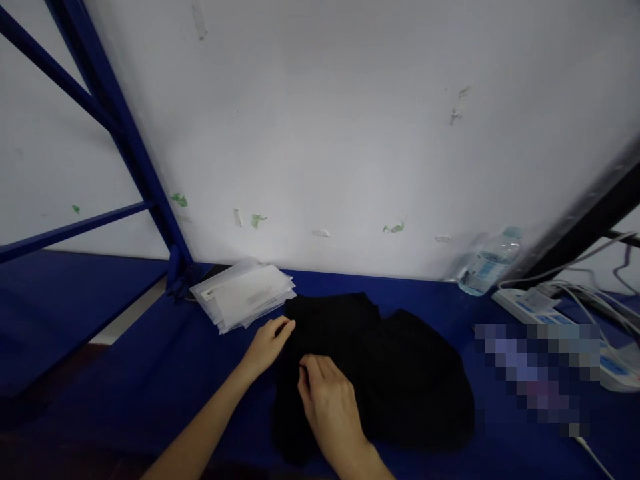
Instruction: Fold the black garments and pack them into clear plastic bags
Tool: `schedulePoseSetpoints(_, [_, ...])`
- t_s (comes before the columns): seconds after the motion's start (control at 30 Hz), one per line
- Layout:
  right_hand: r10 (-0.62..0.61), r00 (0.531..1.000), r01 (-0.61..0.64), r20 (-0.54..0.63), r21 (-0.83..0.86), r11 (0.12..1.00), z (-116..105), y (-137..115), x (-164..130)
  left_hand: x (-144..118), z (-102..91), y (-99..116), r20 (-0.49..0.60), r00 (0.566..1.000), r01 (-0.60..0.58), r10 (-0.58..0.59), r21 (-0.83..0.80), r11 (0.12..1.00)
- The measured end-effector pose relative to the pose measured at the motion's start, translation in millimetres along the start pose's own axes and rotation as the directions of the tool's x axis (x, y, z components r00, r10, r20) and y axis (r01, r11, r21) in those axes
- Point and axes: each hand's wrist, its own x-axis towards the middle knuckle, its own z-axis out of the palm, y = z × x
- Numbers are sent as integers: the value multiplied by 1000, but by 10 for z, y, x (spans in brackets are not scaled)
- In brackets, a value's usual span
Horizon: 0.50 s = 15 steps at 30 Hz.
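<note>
Black cloth point(405, 380) is lying on the blue worktop point(165, 360), sprawling mostly rightward. Left hand point(270, 343) is bunching narrow at its left edge, right hand point(330, 397) is curling over it; can't tell if either's actually gripping. White packets point(250, 297) are crowding just beyond, bare worktop's showing leftward.

Head view: looks forward and down, close over blue tabletop point(155, 360), facing white wall point(320, 133).
</note>
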Motion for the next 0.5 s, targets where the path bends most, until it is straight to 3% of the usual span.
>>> schedulePoseSetpoints(0.13, [48, 999, -52, 24, 164, 985, -73, 81, 41, 70, -72, 116, 75, 997, -19, 18, 6, 1000])
schedulePoseSetpoints(0.27, [246, 969, -243, 2, 160, 957, -317, 459, 278, 172, -139, 222, 194, 980, -47, 39, 37, 998])
schedulePoseSetpoints(0.37, [417, 897, -438, 145, 161, 885, -407, 771, 458, 234, -151, 264, 269, 962, -54, 39, 46, 997])
schedulePoseSetpoints(0.43, [454, 856, -503, 247, 195, 842, -405, 891, 531, 241, -142, 291, 291, 955, -72, 53, 54, 996])
schedulePoseSetpoints(0.5, [454, 845, -520, 283, 234, 821, -386, 931, 562, 197, -126, 328, 269, 960, -105, 84, 66, 992])
